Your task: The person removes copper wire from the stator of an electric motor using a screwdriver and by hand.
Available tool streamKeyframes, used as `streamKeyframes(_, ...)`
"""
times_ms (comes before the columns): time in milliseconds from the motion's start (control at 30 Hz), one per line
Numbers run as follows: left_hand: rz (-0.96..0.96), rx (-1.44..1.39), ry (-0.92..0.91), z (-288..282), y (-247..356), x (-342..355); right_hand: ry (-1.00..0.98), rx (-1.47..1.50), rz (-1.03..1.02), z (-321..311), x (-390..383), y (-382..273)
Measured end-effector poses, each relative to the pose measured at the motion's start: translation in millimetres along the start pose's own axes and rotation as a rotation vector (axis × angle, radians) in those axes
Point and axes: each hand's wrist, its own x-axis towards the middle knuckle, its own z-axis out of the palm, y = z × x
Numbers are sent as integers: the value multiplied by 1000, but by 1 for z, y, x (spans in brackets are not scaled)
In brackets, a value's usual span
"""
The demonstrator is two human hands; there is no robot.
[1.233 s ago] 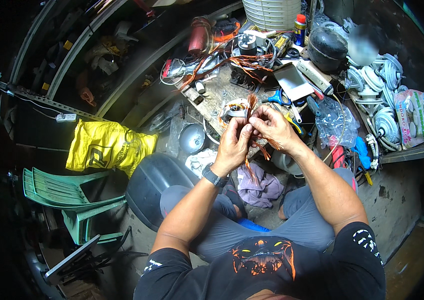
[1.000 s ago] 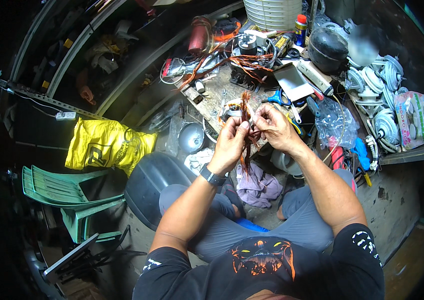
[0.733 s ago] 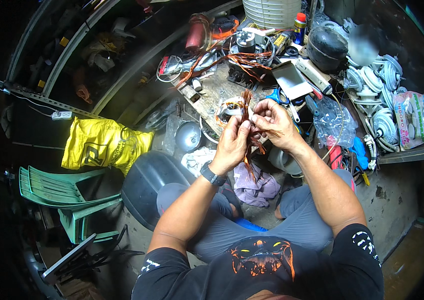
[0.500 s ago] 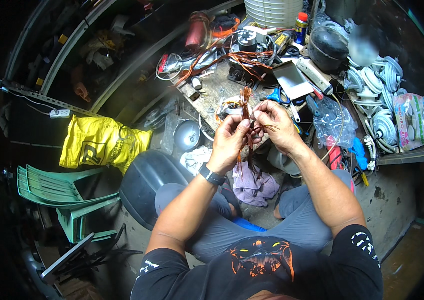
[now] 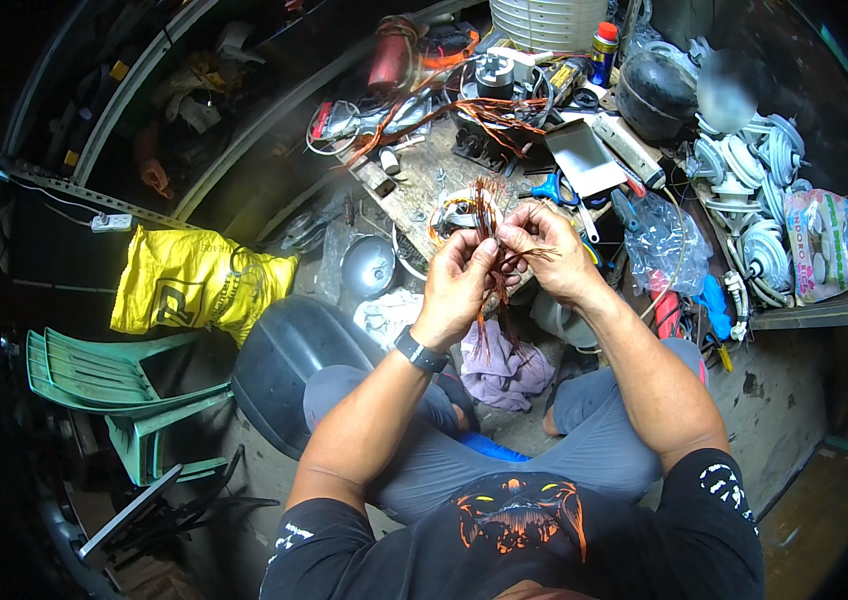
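A bundle of copper wire (image 5: 485,203) stands upright between my hands, its loose ends fanning out above and hanging below. My left hand (image 5: 460,272) is closed round the bundle, thumb pressed against it. With my right hand (image 5: 551,252) I pinch strands at its right side; a few ends stick out to the right beneath the fingers. Both hands are held above the near edge of a cluttered wooden workbench (image 5: 422,190). A purple cloth (image 5: 507,368) lies below them.
More copper wire (image 5: 484,112) lies across the bench near a scraper-like flat metal piece (image 5: 585,160) and blue-handled scissors (image 5: 552,188). White plastic pulleys (image 5: 766,250) pile up at right. A black rounded case (image 5: 294,350), a yellow sack (image 5: 199,280) and green chairs (image 5: 114,375) stand at left.
The upper strands of the copper bundle are spread wider than before. Both hands keep nearly the same place and grip; the whole view has shifted slightly.
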Motion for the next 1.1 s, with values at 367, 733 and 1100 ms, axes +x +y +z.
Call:
streamKeyframes(367, -18, 5, 9, 4, 5, 0, 9, 128, -6, 3, 0, -1)
streamKeyframes(733, 46, 176, 12, -1, -8, 2, 1, 44, 124, 2, -1, 0)
streamKeyframes(1100, 71, 258, 40, -3, -10, 3, -10, -22, 54, 1, -1, 7)
